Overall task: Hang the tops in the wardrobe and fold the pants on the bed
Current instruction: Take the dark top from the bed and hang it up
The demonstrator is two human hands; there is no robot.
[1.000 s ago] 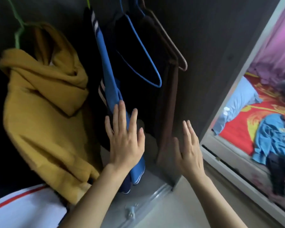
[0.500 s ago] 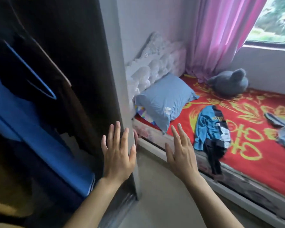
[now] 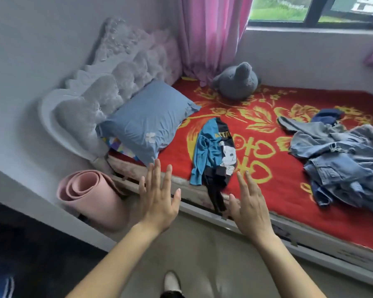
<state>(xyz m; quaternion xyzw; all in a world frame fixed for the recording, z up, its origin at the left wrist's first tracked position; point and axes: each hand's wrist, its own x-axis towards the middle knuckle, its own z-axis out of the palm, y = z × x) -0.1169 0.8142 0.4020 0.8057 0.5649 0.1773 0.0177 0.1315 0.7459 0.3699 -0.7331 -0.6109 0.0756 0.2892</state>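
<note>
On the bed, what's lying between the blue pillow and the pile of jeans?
In the head view, one blue-and-black top lies between the pillow and the jeans, apart from both. The rest is bare red blanket.

denim pile [image 3: 340,160] cut off (right edge)

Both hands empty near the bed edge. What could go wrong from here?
1. The blue and black top drapes a dark sleeve over the bed edge near the right hand; a one-sided pull may slide it to the floor.
2. The denim pile is tangled; lifting one piece may drag others along.
</note>
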